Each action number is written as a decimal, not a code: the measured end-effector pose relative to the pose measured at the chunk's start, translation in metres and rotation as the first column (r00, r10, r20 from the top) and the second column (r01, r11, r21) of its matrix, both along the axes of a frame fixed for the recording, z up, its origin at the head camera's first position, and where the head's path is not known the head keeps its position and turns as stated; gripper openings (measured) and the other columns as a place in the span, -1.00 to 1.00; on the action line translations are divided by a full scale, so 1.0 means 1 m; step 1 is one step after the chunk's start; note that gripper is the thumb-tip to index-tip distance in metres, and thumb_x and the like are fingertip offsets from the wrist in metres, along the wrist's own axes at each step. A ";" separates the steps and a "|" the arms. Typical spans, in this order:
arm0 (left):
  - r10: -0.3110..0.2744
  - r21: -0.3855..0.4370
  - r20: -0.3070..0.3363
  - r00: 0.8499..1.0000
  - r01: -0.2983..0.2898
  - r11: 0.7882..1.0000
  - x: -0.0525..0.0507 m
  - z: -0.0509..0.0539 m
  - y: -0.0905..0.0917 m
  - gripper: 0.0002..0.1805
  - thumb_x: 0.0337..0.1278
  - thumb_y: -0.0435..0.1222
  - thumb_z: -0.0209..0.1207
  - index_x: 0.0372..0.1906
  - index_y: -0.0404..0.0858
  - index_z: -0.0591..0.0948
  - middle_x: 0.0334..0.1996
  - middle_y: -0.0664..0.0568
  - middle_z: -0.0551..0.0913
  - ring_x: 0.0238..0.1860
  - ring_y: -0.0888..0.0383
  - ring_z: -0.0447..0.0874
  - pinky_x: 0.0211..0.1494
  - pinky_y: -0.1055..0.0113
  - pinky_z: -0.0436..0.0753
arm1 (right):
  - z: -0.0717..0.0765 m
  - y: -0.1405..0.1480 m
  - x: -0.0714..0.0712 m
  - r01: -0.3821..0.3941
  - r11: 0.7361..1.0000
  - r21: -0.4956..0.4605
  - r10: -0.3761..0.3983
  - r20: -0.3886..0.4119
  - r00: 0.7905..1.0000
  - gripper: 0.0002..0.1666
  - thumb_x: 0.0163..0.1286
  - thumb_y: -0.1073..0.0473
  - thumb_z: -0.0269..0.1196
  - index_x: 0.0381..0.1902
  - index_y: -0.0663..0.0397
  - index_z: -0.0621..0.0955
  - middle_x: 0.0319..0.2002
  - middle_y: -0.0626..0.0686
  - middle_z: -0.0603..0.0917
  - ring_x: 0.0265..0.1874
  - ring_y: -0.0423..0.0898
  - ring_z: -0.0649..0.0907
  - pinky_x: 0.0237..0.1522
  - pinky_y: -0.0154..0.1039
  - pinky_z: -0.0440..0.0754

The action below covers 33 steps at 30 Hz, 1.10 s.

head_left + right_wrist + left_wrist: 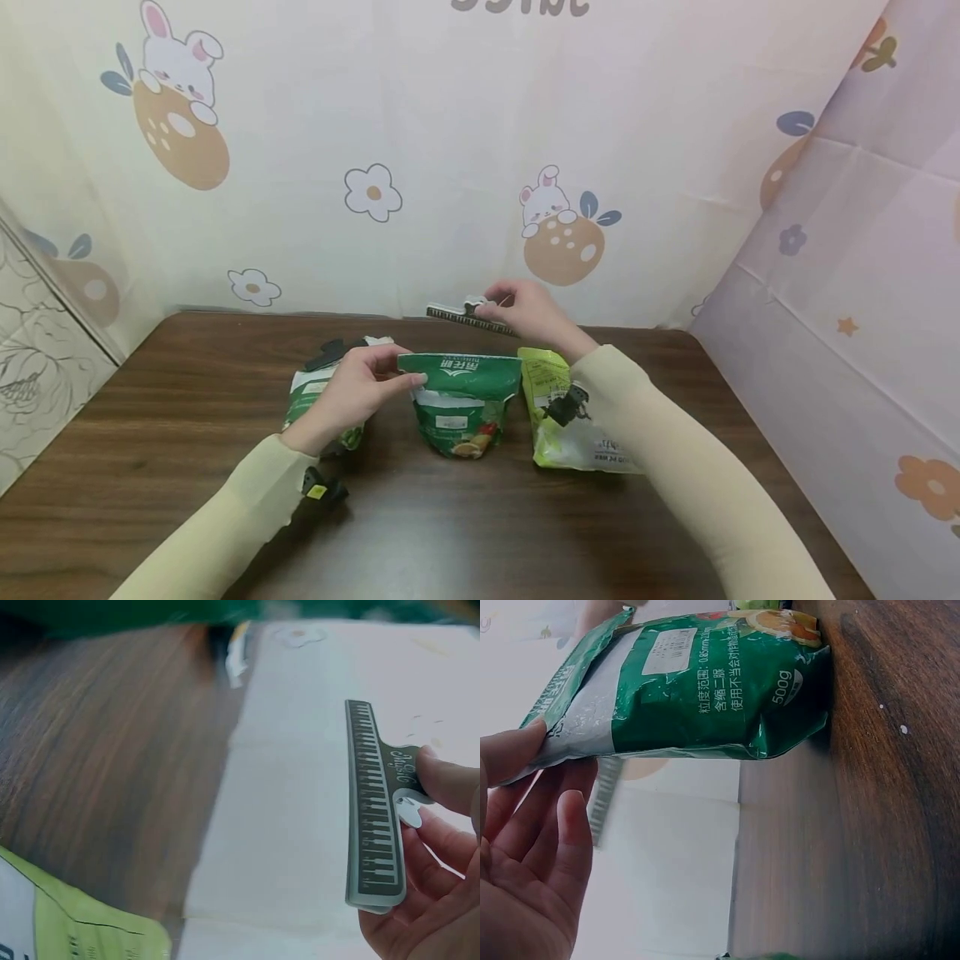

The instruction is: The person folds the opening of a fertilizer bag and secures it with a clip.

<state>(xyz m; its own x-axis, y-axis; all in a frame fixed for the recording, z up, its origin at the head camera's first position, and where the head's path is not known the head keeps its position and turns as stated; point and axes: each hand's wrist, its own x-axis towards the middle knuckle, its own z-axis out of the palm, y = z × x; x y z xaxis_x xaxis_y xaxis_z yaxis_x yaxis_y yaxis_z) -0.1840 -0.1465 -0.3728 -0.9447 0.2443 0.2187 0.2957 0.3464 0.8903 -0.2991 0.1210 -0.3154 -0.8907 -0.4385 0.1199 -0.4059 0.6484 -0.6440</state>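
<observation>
A green 500g bag (459, 417) stands upright mid-table with its top folded over. My left hand (362, 385) pinches the left end of that fold; in the left wrist view the thumb lies on the front and the fingers (574, 832) reach behind. Above and behind the bag, my right hand (528, 312) holds a long bag clip (461, 315) by its handles. Piano keys and the word "Music" decorate the clip (375, 817) in the right wrist view. The clip and the bag are apart.
Left of the green bag, partly behind my left hand, is another green and white bag (303, 392) with a dark clip (326, 354) at its top. A yellow-green and white bag (546, 387) lies at the right, partly under my right forearm. A patterned curtain (450, 125) hangs behind the table.
</observation>
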 end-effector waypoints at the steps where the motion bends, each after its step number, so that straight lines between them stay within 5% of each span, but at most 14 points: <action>1: 0.001 -0.002 0.002 1.000 -0.001 1.000 0.000 0.000 0.000 -0.75 0.13 -0.13 0.42 -0.14 -0.12 0.72 -0.25 0.07 0.73 -0.21 0.01 0.71 -0.14 0.16 0.66 | 0.004 0.002 0.003 -0.004 1.000 -0.017 0.003 -0.004 1.000 -0.64 0.34 -0.05 0.36 -0.05 0.05 0.68 -0.15 0.02 0.69 -0.15 -0.03 0.64 -0.08 -0.05 0.58; 15: -0.010 -0.018 0.014 1.000 0.011 1.000 0.000 0.000 0.000 -0.69 0.16 -0.12 0.40 -0.07 -0.19 0.71 -0.19 0.03 0.72 -0.16 0.10 0.69 -0.06 0.17 0.64 | 0.043 0.009 0.051 -0.107 0.990 -0.091 0.096 -0.117 0.988 -0.78 0.31 0.04 0.40 -0.18 0.03 0.72 -0.34 -0.04 0.70 -0.32 -0.06 0.61 -0.26 -0.11 0.53; 22: -0.017 0.002 0.024 1.000 0.017 1.000 0.000 -0.001 0.000 -0.70 0.16 -0.14 0.40 -0.06 -0.19 0.71 -0.15 0.02 0.72 -0.15 0.08 0.71 -0.03 0.14 0.66 | 0.044 0.004 0.067 -0.151 0.985 -0.088 0.137 -0.147 0.980 -0.84 0.30 0.08 0.40 -0.21 0.00 0.73 -0.35 -0.07 0.68 -0.32 -0.10 0.61 -0.22 -0.11 0.58; 33: -0.012 0.014 0.036 0.999 0.012 1.000 -0.001 -0.001 0.001 -0.70 0.14 -0.15 0.41 -0.06 -0.18 0.71 -0.16 0.03 0.73 -0.17 0.08 0.72 -0.05 0.15 0.66 | 0.036 0.001 0.070 -0.202 0.971 -0.125 0.164 -0.265 0.950 -0.94 0.25 0.24 0.44 -0.36 0.04 0.72 -0.43 -0.10 0.64 -0.44 -0.11 0.55 -0.36 -0.16 0.54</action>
